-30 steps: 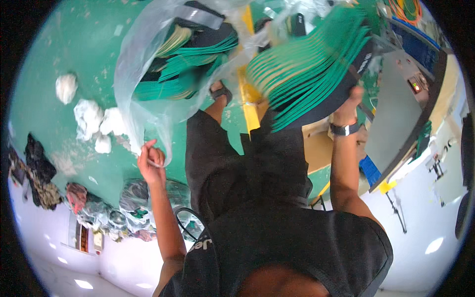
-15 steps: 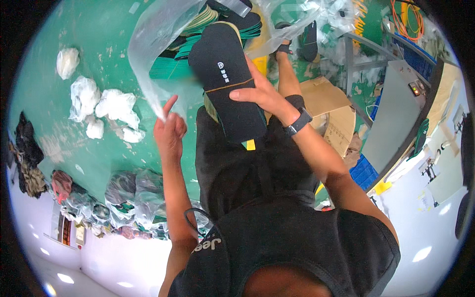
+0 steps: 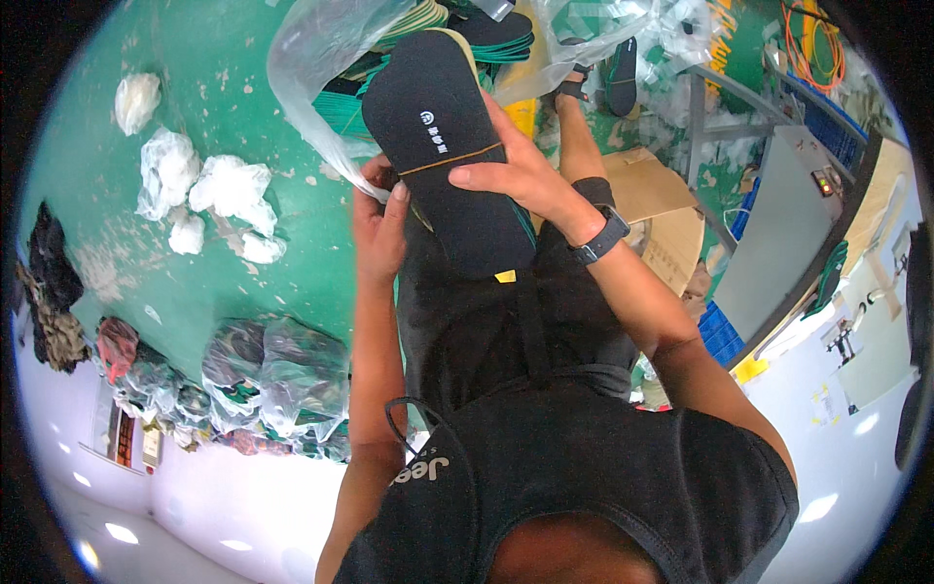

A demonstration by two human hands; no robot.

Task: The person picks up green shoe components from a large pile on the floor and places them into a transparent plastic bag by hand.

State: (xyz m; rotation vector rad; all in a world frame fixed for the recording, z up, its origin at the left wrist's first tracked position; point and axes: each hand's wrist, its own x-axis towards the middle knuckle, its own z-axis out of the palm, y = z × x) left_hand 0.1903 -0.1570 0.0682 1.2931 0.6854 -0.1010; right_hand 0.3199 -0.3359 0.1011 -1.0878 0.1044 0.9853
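A bundle of black insoles (image 3: 462, 214), with a tan band around its middle, lies tilted over my lap. My right hand (image 3: 530, 180) grips its right side, thumb across the top insole near the band. At the left edge of the bundle is my left hand (image 3: 379, 229), closed on the drawn-out edge of a clear plastic bag (image 3: 306, 83); its fingertips are partly hidden, and its thumb is beside the insoles. Beyond the bundle, more stacked insoles (image 3: 501, 44) with green edges show within the bag's opening.
Crumpled white plastic bags (image 3: 233, 195) lie on the green floor at left. Filled clear sacks (image 3: 277, 375) stand nearer on that side. To the right are an opened cardboard box (image 3: 647, 190) and a grey metal panel (image 3: 778, 219). A single dark insole (image 3: 620, 78) is farther off.
My left hand has moved right, up to the bundle's edge, bringing the bag's edge with it. Its extended index finger has folded in. My right hand keeps its grip on the insoles.
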